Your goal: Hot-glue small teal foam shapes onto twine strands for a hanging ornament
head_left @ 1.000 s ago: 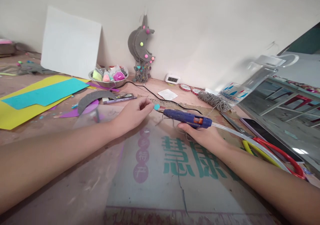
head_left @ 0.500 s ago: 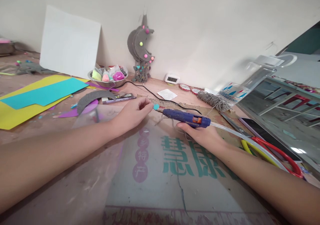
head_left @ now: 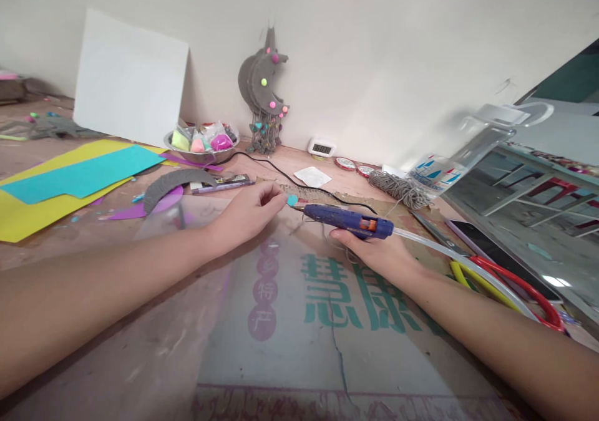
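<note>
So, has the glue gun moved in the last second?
No. The glue gun in the right hand stays put: its nozzle sits at the teal piece pinched by the left hand, at the same spot above the green print.

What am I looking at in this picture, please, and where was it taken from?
The view is from a camera worn on a person's head, looking forward and down, so both bare arms reach in from below; there is no machine. The left hand pinches a small teal piece at its fingertips. The right hand grips a blue glue gun, its nozzle right at that piece. Under them lies a flattened cardboard sheet with green print. To the left, a teal sheet lies on a yellow sheet. By the wall are a metal bowl of coloured bits, a grey moon ornament and a white board. Grey string lies to the right.
</note>
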A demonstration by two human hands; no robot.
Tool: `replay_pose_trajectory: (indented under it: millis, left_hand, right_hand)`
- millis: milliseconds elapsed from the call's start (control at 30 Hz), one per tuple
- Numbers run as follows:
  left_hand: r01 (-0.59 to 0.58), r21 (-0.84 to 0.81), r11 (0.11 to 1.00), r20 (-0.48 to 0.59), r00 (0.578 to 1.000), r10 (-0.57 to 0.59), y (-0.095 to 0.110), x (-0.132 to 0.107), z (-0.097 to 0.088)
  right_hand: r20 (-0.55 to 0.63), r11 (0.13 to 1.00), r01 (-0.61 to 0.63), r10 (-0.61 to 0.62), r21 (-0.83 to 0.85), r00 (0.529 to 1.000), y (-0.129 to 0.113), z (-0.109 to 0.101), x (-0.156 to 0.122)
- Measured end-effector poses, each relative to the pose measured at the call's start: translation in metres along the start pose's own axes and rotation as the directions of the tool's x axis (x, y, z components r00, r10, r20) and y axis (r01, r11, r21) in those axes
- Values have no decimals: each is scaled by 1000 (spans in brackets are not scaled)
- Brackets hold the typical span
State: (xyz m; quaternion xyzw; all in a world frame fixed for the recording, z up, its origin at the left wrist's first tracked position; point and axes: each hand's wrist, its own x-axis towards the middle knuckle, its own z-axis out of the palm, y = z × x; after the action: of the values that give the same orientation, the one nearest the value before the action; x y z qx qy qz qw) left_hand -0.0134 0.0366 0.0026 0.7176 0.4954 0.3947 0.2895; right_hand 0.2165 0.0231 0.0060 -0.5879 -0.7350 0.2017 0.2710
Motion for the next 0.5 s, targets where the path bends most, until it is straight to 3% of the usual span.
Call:
replay_pose_trajectory:
  millis: [500]
  left_hand:
    - [17,-15,1000,10,1000,-17,-1,-1,0]
  right_hand:
    - [-40,1000,4,-4,2,999,2,1,1]
